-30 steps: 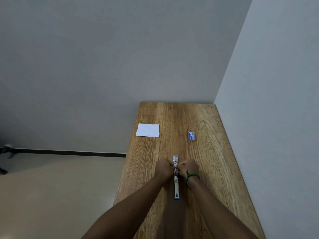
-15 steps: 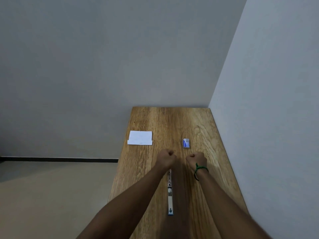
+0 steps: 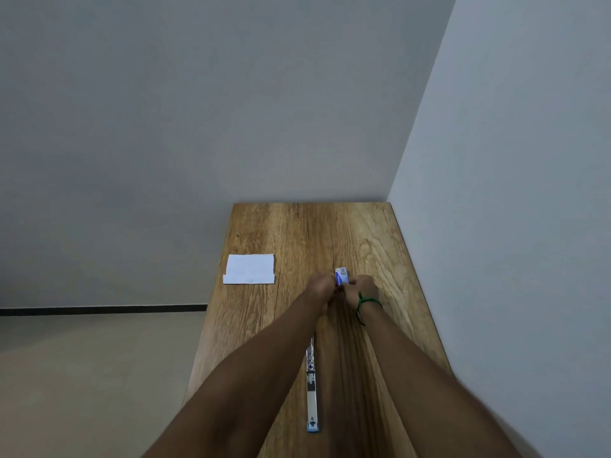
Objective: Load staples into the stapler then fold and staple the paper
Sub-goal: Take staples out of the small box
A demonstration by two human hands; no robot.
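Head view: left hand (image 3: 319,285), right hand (image 3: 362,287) pinch small blue staple box (image 3: 341,276); slim metal stapler (image 3: 311,388) on grained table (image 3: 380,246).

Wooden table (image 3: 363,233) with paper (image 3: 249,269) and open stapler (image 3: 311,391)

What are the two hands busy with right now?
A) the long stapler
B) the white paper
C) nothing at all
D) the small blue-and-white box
D: the left hand and the right hand both pinch the small box, while the stapler and the paper lie untouched.
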